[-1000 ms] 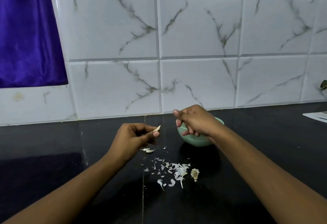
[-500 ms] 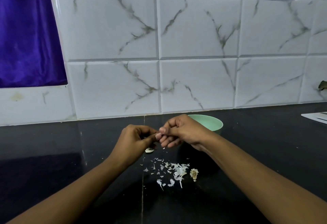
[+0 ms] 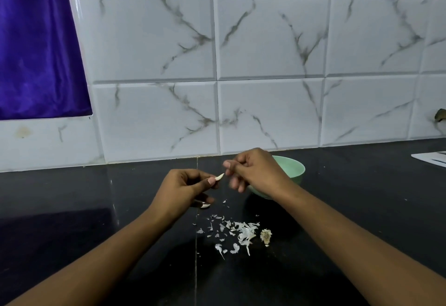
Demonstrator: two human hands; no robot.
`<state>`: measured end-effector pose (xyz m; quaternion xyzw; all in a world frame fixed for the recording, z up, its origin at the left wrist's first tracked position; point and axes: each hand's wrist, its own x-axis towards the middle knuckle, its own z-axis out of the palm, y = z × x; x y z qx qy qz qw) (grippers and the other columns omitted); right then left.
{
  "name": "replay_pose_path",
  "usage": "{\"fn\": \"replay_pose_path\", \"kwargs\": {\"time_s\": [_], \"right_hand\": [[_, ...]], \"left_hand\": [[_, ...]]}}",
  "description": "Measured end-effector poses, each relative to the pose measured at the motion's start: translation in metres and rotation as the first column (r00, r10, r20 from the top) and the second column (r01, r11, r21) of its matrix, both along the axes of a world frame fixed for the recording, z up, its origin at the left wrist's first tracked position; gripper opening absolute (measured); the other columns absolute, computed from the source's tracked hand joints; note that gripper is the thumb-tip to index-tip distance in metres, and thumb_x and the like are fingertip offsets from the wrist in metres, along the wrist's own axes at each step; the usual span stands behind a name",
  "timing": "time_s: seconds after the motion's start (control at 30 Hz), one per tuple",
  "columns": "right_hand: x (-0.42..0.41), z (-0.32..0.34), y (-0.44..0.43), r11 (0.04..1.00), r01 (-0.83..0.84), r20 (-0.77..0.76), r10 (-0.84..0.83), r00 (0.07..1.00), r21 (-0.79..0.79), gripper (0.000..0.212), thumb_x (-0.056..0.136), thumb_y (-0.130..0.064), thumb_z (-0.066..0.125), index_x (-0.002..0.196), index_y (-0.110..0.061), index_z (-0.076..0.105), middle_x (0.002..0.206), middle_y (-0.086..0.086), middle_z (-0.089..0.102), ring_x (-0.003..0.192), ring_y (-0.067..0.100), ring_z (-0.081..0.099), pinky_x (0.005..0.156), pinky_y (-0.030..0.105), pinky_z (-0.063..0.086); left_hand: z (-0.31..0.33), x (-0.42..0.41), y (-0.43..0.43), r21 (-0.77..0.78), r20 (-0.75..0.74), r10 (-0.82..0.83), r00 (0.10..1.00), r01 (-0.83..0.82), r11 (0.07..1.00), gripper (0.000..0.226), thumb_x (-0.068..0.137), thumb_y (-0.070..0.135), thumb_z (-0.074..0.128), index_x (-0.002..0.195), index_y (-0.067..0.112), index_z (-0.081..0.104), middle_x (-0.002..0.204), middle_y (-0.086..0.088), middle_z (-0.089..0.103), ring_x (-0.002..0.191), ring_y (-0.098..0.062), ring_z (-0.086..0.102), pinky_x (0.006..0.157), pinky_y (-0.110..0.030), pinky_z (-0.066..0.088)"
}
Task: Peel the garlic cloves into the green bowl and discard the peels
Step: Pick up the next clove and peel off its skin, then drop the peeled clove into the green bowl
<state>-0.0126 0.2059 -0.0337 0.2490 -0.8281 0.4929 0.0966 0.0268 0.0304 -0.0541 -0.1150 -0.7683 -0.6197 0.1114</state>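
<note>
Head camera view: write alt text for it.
Over a black counter, a left hand pinches a garlic clove while the right hand picks at its tip. A green bowl sits behind the right hand, and peels lie scattered nearer the camera.

purple curtain [image 3: 36,44] upper left; white paper, perhaps, [image 3: 432,159] on black counter [image 3: 72,197].

We count two hands: our left hand [image 3: 183,191] and our right hand [image 3: 255,172]. One garlic clove [image 3: 219,177] sits pinched between them, and one more clove [image 3: 205,206] lies just below the left hand. One green bowl [image 3: 293,169] sits behind the right hand. Below both hands, one scatter of peels [image 3: 237,232], too many bits to count, and one root stub [image 3: 265,235] at its right.
</note>
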Motion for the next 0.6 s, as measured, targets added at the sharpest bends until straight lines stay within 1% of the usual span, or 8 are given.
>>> {"fn": "replay_pose_path", "kwargs": {"time_s": [0.03,0.1,0.23,0.3,0.37,0.47,0.53,0.6], "right_hand": [[-0.001,0.000,0.001,0.998,-0.051,0.055,0.054,0.997,-0.048,0.003,0.089,-0.010,0.064,0.087,-0.009,0.062,0.072,0.002,0.062,0.048,0.011,0.057,0.050,0.020,0.047],[-0.002,0.000,0.004,0.983,-0.130,0.177,0.152,0.972,-0.129,0.014,0.086,-0.003,0.065,0.097,-0.010,0.059,0.088,0.005,0.057,0.058,0.012,0.060,0.049,0.021,0.050],[-0.001,-0.004,-0.001,0.969,-0.163,0.244,0.206,0.948,-0.187,0.006,0.087,-0.012,0.066,0.092,-0.008,0.063,0.085,0.012,0.067,0.063,0.011,0.065,0.053,0.019,0.053],[-0.001,-0.005,-0.004,0.966,-0.164,0.229,0.208,0.951,-0.199,0.004,0.084,-0.005,0.068,0.085,-0.007,0.065,0.079,0.014,0.069,0.063,0.011,0.067,0.056,0.018,0.054],[-0.004,-0.001,0.001,0.960,-0.148,0.212,0.200,0.957,-0.240,0.009,0.083,0.004,0.065,0.081,-0.005,0.064,0.069,0.008,0.068,0.060,0.009,0.067,0.056,0.016,0.054],[-0.010,0.016,0.023,0.963,-0.060,0.151,0.102,0.983,-0.264,0.016,0.086,0.007,0.060,0.081,-0.007,0.064,0.074,0.008,0.069,0.062,0.007,0.068,0.058,0.015,0.054],[-0.016,0.026,0.041,0.966,0.056,0.075,-0.039,0.996,-0.252,0.022,0.088,0.007,0.057,0.081,-0.011,0.066,0.083,0.013,0.070,0.066,0.008,0.068,0.060,0.016,0.054],[-0.021,0.029,0.056,0.967,0.181,0.020,-0.180,0.983,-0.178,0.026,0.089,0.006,0.053,0.083,-0.014,0.068,0.086,0.011,0.071,0.070,0.009,0.068,0.061,0.019,0.054]], "left_hand": [[0.000,0.001,0.000,-0.005,-0.017,0.010,1.000,-0.010,1.000,0.008,0.086,0.009,0.066,0.083,0.011,0.073,0.077,-0.004,0.075,0.062,-0.021,0.070,0.057,-0.026,0.056],[0.000,0.001,0.000,-0.020,-0.046,0.036,0.998,-0.037,0.999,0.007,0.082,0.008,0.069,0.078,0.012,0.073,0.068,-0.002,0.073,0.058,-0.017,0.070,0.053,-0.022,0.054],[-0.001,-0.001,-0.001,-0.052,-0.095,0.079,0.992,-0.084,0.995,0.003,0.076,0.008,0.076,0.074,0.010,0.074,0.062,-0.004,0.071,0.056,-0.016,0.069,0.055,-0.020,0.053],[-0.002,-0.001,-0.002,-0.085,-0.136,0.090,0.987,-0.102,0.991,0.003,0.075,0.010,0.077,0.075,0.010,0.074,0.064,-0.006,0.072,0.057,-0.017,0.069,0.056,-0.021,0.054],[-0.002,-0.003,-0.003,-0.054,-0.145,0.095,0.985,-0.104,0.993,0.003,0.077,0.011,0.075,0.076,0.009,0.073,0.066,-0.008,0.072,0.058,-0.019,0.069,0.061,-0.026,0.057],[-0.002,-0.007,-0.006,-0.043,-0.110,0.103,0.989,-0.108,0.993,0.012,0.092,0.015,0.058,0.091,0.013,0.070,0.072,-0.005,0.074,0.066,-0.015,0.071,0.071,-0.032,0.053],[-0.003,-0.011,-0.008,-0.049,-0.073,0.110,0.991,-0.114,0.992,0.020,0.099,0.020,0.047,0.105,0.022,0.065,0.081,0.000,0.075,0.075,-0.008,0.071,0.073,-0.030,0.047],[-0.004,-0.013,-0.009,0.016,-0.040,0.086,0.995,-0.085,0.996,0.023,0.101,0.023,0.041,0.118,0.033,0.053,0.092,0.003,0.075,0.083,-0.007,0.070,0.076,-0.030,0.044]]}}
